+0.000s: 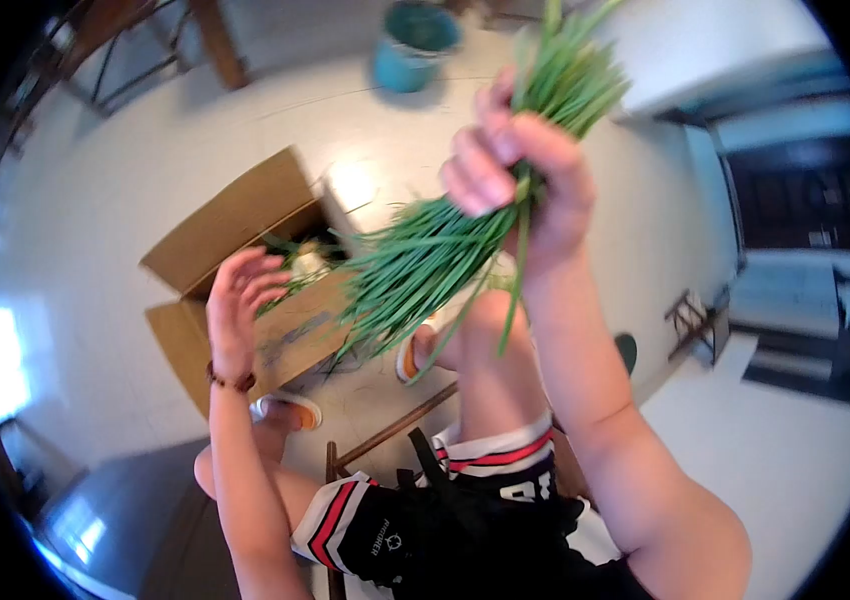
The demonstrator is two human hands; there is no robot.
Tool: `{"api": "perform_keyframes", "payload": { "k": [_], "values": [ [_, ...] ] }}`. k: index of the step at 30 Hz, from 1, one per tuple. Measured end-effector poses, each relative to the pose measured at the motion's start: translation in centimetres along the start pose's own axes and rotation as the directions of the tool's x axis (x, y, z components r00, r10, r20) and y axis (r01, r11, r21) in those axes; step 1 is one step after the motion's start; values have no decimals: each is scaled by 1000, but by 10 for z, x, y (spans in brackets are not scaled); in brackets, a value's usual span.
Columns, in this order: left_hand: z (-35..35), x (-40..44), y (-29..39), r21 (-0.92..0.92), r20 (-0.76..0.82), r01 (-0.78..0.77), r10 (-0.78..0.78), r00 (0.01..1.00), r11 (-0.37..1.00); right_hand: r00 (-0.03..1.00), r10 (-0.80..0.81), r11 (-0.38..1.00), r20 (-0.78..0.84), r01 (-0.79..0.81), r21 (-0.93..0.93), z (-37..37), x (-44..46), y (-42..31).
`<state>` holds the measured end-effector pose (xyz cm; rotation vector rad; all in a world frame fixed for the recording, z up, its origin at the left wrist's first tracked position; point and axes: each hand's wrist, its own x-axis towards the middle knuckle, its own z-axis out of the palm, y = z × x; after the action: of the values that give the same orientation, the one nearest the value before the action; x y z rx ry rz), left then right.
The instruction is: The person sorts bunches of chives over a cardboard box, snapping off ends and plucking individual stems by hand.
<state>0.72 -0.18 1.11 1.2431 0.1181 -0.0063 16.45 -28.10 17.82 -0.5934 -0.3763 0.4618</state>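
One bunch of slender green stalks (430, 260), clamped in right hand's (535, 175) grip, one o'clock. Left hand (239, 305), fingers parted, nine o'clock, near one open cardboard box (240, 222). One round blue bucket (400, 72), twelve.

On the pale floor (85, 230) stand an open cardboard box (235, 215) and a blue-green bucket (407, 62).

greens (430, 255) in right hand (530, 165), box (245, 215) before feet (292, 411), bucket (401, 68) beyond

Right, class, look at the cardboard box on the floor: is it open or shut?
Open. The box has its flaps spread outward, and some greens show inside.
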Motion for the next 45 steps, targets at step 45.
{"api": "perform_keyframes", "payload": {
  "k": [45],
  "values": [
    [446,-18,-319,794,-7,396,-644,765,462,113,-74,379,-991,-916,-133,-383,-501,-38]
  ]
}}
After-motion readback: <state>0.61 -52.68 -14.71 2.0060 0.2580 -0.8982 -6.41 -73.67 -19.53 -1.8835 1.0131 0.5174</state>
